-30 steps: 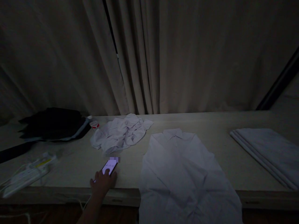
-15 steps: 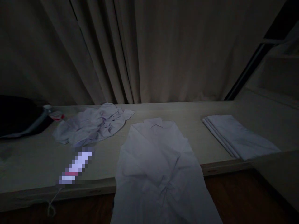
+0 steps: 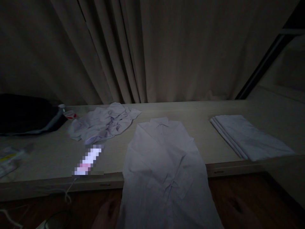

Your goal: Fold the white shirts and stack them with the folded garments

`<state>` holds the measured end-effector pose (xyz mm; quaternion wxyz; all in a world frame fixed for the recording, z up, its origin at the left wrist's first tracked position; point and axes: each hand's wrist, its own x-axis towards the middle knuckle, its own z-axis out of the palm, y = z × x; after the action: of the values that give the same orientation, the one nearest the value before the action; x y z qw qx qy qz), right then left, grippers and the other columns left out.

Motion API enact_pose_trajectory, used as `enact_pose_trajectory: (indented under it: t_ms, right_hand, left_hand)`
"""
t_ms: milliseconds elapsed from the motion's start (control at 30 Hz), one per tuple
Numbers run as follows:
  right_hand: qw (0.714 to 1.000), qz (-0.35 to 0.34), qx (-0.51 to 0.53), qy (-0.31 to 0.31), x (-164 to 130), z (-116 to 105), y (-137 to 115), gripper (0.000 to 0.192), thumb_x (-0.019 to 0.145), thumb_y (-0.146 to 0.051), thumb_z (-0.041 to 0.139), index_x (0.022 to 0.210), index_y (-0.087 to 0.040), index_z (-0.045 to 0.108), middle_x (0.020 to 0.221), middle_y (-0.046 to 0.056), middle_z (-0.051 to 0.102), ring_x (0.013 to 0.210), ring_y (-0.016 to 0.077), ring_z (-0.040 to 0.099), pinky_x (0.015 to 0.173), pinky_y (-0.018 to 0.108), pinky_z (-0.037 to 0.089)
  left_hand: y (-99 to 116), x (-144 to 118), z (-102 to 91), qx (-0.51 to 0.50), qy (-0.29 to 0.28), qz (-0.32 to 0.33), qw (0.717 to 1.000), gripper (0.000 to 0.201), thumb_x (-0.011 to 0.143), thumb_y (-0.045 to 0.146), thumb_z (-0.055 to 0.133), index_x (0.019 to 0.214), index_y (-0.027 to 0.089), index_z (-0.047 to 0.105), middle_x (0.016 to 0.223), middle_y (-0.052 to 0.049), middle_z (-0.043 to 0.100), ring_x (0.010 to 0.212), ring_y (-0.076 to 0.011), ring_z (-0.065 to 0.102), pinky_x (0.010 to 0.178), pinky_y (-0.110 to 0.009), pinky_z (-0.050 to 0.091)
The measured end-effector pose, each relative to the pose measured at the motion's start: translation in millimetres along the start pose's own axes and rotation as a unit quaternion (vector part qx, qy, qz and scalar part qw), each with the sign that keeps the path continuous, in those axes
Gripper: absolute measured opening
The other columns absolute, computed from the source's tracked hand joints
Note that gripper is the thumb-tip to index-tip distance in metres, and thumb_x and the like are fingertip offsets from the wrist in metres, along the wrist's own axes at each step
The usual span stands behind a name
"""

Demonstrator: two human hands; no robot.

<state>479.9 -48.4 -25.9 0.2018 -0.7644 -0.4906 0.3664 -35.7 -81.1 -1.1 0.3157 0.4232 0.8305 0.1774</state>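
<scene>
On my far left a stack of black clothes (image 3: 26, 114) lies on the pale table (image 3: 197, 111); further in are a lit phone (image 3: 88, 160), pixelated, and a crumpled white garment (image 3: 107, 122) behind it.

My left hand (image 3: 106, 211) is low, beyond the table's front edge, beside the left side of the shirt's hanging part. It is too dark and smeared for me to tell how far the fingers are spread, whether they touch the fabric or whether they hold anything.

The white collared shirt (image 3: 164, 152) lies in front of me, collar (image 3: 159, 122) away from me, its lower part draped over the edge. I judge it light, limp and thin: nothing to break, but quick to crease, as the puckers near its middle suggest. I'd pinch both side edges at matching heights, or the shoulder corners, so the body stays flat.

My right hand (image 3: 240, 210) is at about the same height, out past the shirt's right edge and seemingly apart from it; its opening and any hold I cannot tell.

Beyond, at the right, is a neatly folded white cloth (image 3: 250, 136).
</scene>
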Motion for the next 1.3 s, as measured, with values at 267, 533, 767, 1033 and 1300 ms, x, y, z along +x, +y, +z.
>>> enact_pose_trajectory:
  t_ms: [267, 533, 767, 1033, 1300]
  right_hand:
    - [0.962, -0.196, -0.19, 0.014, 32, 69, -111, 0.044, 0.085, -0.044, 0.042, 0.115, -0.016, 0.059, 0.114, 0.014, 0.063, 0.102, 0.0255, 0.061, 0.088, 0.036, 0.045]
    - [0.953, -0.209, -0.217, 0.031, 37, 93, -94, 0.029, 0.087, -0.034, 0.042, 0.104, -0.018, 0.058, 0.11, 0.012, 0.061, 0.104, 0.0245, 0.058, 0.086, 0.034, 0.043]
    - [0.979, -0.159, -0.128, -0.017, 29, 79, -110, 0.013, 0.084, -0.033, 0.043, 0.078, -0.023, 0.048, 0.079, 0.001, 0.062, 0.075, 0.0166, 0.059, 0.066, 0.027, 0.038]
    - [0.988, -0.115, 0.027, -0.094, 29, 75, -108, 0.021, 0.08, -0.036, 0.044, 0.095, -0.023, 0.051, 0.07, -0.002, 0.063, 0.068, 0.0169, 0.061, 0.063, 0.026, 0.042]
    - [0.989, -0.107, -0.042, -0.088, 35, 63, -93, 0.031, 0.079, -0.038, 0.047, 0.106, -0.022, 0.051, 0.068, -0.002, 0.057, 0.067, 0.0169, 0.06, 0.063, 0.028, 0.043]
  left_hand:
    - [114, 25, 68.4, 0.326, -0.036, 0.166, 0.93, 0.035, 0.088, 0.035, 0.032, 0.101, 0.013, 0.056, 0.11, -0.015, 0.061, 0.094, -0.0266, 0.064, 0.075, -0.037, 0.047]
    - [104, 38, 79.6, 0.348, -0.036, 0.16, 0.923, 0.033, 0.087, 0.031, 0.033, 0.097, 0.014, 0.059, 0.105, -0.015, 0.061, 0.092, -0.0262, 0.065, 0.072, -0.037, 0.046]
    - [107, 29, 78.1, 0.269, -0.07, 0.141, 0.95, 0.022, 0.082, 0.024, 0.035, 0.085, 0.018, 0.056, 0.093, -0.009, 0.065, 0.086, -0.021, 0.064, 0.072, -0.032, 0.043]
    - [77, 33, 64.7, -0.089, -0.129, 0.099, 0.983, 0.012, 0.082, 0.036, 0.036, 0.077, 0.025, 0.038, 0.054, 0.005, 0.055, 0.055, -0.0155, 0.058, 0.055, -0.025, 0.042]
    - [84, 31, 33.7, 0.083, -0.074, 0.061, 0.992, 0.026, 0.085, 0.035, 0.03, 0.099, 0.023, 0.049, 0.088, -0.005, 0.07, 0.081, -0.019, 0.067, 0.071, -0.029, 0.046]
